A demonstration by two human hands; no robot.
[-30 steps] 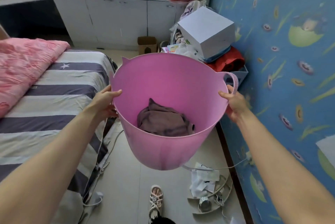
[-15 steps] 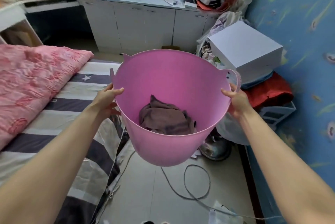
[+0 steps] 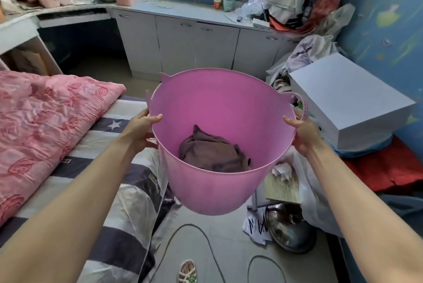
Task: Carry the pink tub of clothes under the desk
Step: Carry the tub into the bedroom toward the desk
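**Carrying the pink tub between bed and boxes**

Hanging in mid-air above the floor (image 3: 231, 248), the pink tub (image 3: 212, 186), a brown garment (image 3: 212, 152) bunched in its bottom. Gripped at the rim on both sides: left hand (image 3: 143, 127) and right hand (image 3: 304, 132), fingers clamped over the edge. Striped bed (image 3: 128, 202) with pink quilt (image 3: 45, 117) to the left, white box (image 3: 350, 99) to the right. Ahead, the cluttered counter (image 3: 183, 11) with dark open space beneath its left end.
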